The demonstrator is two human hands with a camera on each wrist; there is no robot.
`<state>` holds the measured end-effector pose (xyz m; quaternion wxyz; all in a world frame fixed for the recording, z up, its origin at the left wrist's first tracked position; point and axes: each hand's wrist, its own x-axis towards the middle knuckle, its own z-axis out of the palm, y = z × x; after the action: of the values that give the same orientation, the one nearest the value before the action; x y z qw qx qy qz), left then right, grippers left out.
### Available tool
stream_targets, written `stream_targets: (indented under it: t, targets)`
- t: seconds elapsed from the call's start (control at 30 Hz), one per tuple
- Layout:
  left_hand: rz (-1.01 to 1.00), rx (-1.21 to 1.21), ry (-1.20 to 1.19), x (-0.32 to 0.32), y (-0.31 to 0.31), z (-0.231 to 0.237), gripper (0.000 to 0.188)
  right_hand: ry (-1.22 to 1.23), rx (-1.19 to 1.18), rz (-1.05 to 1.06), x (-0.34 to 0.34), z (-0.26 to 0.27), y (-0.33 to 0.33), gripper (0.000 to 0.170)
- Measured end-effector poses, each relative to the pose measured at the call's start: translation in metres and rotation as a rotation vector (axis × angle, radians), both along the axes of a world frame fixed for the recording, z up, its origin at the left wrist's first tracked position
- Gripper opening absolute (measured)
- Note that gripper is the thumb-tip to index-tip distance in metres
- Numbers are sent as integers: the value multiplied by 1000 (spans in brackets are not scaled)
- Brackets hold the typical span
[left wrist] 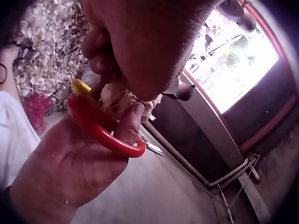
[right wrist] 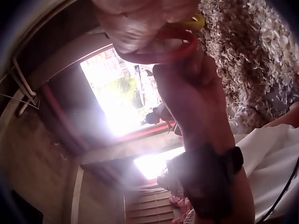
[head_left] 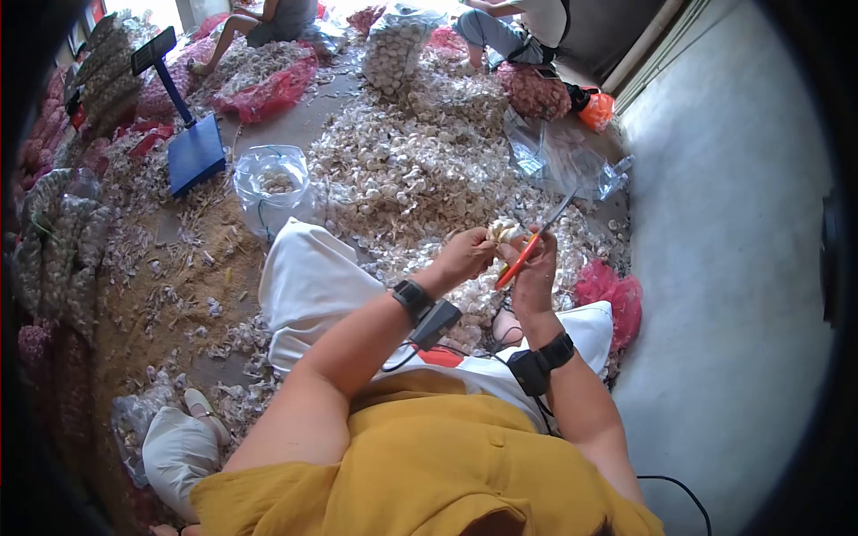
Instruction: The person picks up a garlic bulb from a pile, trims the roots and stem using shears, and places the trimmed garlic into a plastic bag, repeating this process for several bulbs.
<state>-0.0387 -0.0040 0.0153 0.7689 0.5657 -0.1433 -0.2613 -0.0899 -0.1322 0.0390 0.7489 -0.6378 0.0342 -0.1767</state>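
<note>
A pale garlic bulb (head_left: 505,230) sits between the two hands, above the person's lap. The left hand (head_left: 468,254) pinches it from the left side. In the right hand (head_left: 534,279) is a pair of scissors (head_left: 517,261) with red and yellow handles, the blades pointing up and away. The left wrist view shows the red handle loop (left wrist: 105,130) lying across the right palm, and the right thumb (left wrist: 133,121) close against the bulb. Seen from the right wrist, the bulb is mostly hidden behind the fingers.
Loose garlic and peelings (head_left: 402,170) cover the floor ahead. A clear plastic bag (head_left: 273,183) holding some garlic stands left of the knee. Beyond it is a blue platform scale (head_left: 197,154). A pale wall (head_left: 724,268) bounds the right side, and two people sit farther back.
</note>
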Motion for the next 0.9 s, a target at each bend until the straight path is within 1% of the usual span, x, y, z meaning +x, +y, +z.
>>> stream_targets:
  t: [0.03,0.07,0.1,0.17,0.2,0.3,0.37,0.4,0.43,0.5,0.53,0.57,0.63,0.67,0.7,0.77,0.8,0.87,0.9]
  targets:
    - [44,24,-57,3,-4,-11,15,-17,-58,14,-1,0,3,53]
    - [74,16,-73,3,-8,-15,17,-22,-65,13,-2,1,7,53]
    - [70,50,-150,6,-10,-19,19,-30,-55,-2,-2,-1,10,53]
    - [61,133,-219,3,-3,-14,22,-4,-73,9,-4,-3,9,53]
    - [64,126,-227,3,-3,-21,23,28,-48,20,-4,-5,8,53]
    - [54,103,-232,3,5,-19,27,74,51,11,-4,-3,9,52]
    - [8,174,-325,8,6,-23,26,96,49,12,0,-7,7,51]
    - [32,151,-333,11,5,-28,24,113,54,9,3,-9,5,51]
    - [38,150,-324,13,3,-30,24,122,52,15,7,-10,3,51]
    - [-6,122,-150,18,0,-38,22,142,39,41,12,-17,0,51]
    - [-12,79,-66,17,1,-38,22,106,78,55,13,-21,1,50]
    - [-29,90,-98,19,3,-40,21,120,93,41,17,-30,-1,50]
    - [-27,-15,16,17,9,-41,21,176,159,24,20,-31,3,50]
    - [4,16,-6,16,11,-37,20,197,178,22,19,-28,7,50]
    - [44,45,-17,15,11,-38,21,205,185,12,21,-36,4,50]
    - [108,287,-264,20,11,-45,23,212,164,7,23,-40,6,51]
    - [105,289,-262,21,8,-49,23,215,167,4,23,-41,8,51]
    - [258,421,-387,20,4,-50,25,163,130,-15,25,-43,12,51]
    - [257,421,-384,20,3,-51,25,165,130,-16,25,-44,13,51]
